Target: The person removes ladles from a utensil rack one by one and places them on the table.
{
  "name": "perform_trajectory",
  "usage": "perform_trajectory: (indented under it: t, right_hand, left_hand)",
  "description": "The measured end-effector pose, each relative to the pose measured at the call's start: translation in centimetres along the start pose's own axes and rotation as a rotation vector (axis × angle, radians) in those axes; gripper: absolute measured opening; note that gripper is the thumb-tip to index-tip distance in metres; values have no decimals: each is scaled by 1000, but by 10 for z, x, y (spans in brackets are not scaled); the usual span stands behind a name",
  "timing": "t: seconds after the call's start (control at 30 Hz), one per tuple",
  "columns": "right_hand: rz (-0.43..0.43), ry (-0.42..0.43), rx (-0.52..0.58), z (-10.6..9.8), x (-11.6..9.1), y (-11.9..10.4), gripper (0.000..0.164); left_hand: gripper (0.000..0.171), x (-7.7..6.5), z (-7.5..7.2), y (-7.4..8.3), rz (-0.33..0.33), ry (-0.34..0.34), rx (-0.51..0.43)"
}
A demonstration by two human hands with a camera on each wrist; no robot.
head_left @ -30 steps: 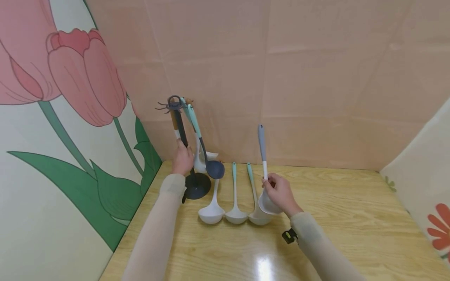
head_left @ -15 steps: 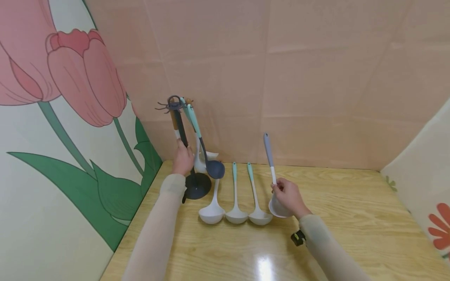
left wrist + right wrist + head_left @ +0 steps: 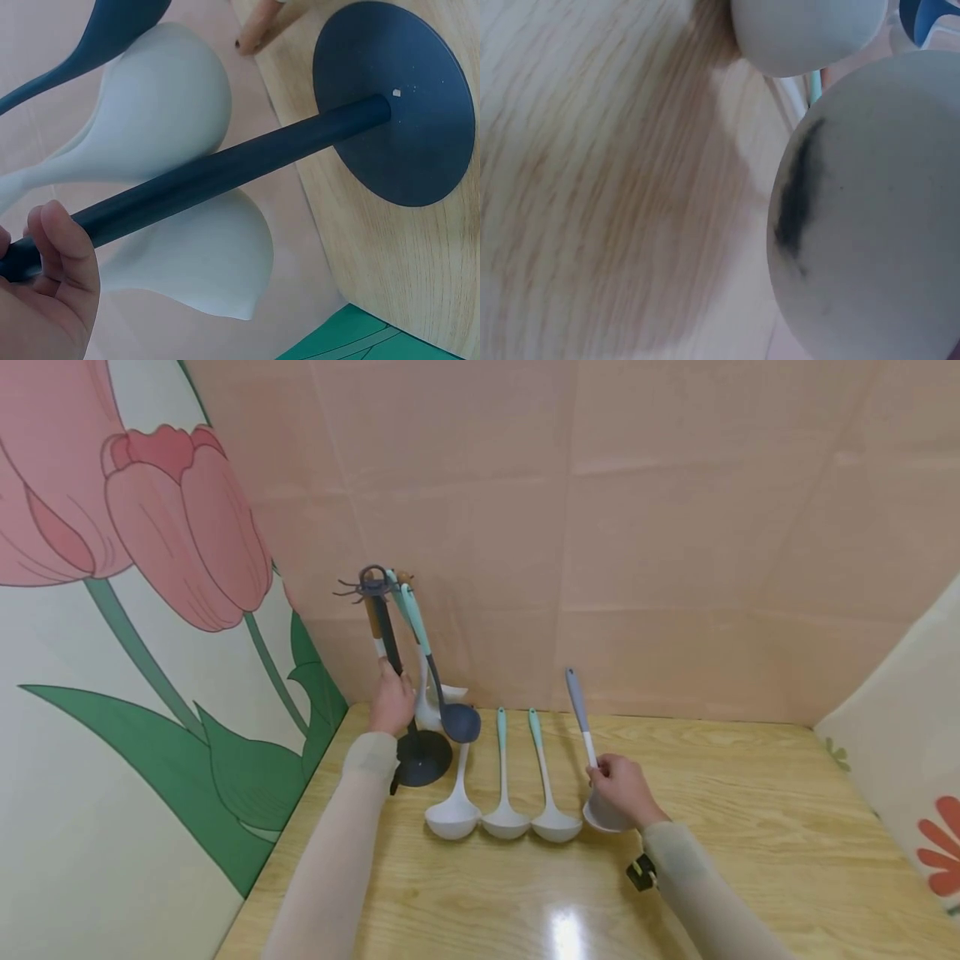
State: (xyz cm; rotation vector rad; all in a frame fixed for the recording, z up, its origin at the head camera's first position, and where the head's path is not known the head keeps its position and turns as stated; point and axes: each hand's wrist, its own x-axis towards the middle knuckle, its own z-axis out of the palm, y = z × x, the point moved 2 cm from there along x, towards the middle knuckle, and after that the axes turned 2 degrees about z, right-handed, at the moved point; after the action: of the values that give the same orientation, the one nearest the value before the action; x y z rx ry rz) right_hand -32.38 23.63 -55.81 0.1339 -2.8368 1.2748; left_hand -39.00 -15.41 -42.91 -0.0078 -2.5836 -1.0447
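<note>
My left hand [image 3: 390, 703] grips the dark pole [image 3: 225, 176] of a utensil stand [image 3: 420, 760] at the table's back left corner. The stand's round base [image 3: 405, 112] sits on the wood, and a dark ladle [image 3: 457, 721] and white ladles [image 3: 161, 112] hang from it. My right hand [image 3: 621, 787] holds a grey-handled white ladle [image 3: 579, 710] low over the table, its bowl [image 3: 870, 210] close to the wood. It sits just right of three white ladles [image 3: 504, 817] lying side by side.
The wooden table [image 3: 750, 827] stands in a corner of pink paper walls. A tulip-painted panel [image 3: 150, 610] closes the left side and a flowered panel [image 3: 915, 760] the right. Open wood stretches to the right of my right hand.
My right hand has carried the grey-handled ladle right and down, from above the third lying ladle to a spot beside it, tilting the handle lower. The left hand has stayed on the stand.
</note>
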Motion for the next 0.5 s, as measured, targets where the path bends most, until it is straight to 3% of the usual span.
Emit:
perform_trajectory:
  t: [0.23, 0.5]
  right_hand:
    - [50, -64, -28, 2, -2, 8, 20]
    - [16, -95, -87, 6, -1, 14, 21]
  left_hand:
    - [41, 0, 0, 0, -3, -13, 1]
    - [38, -1, 0, 1, 5, -3, -11]
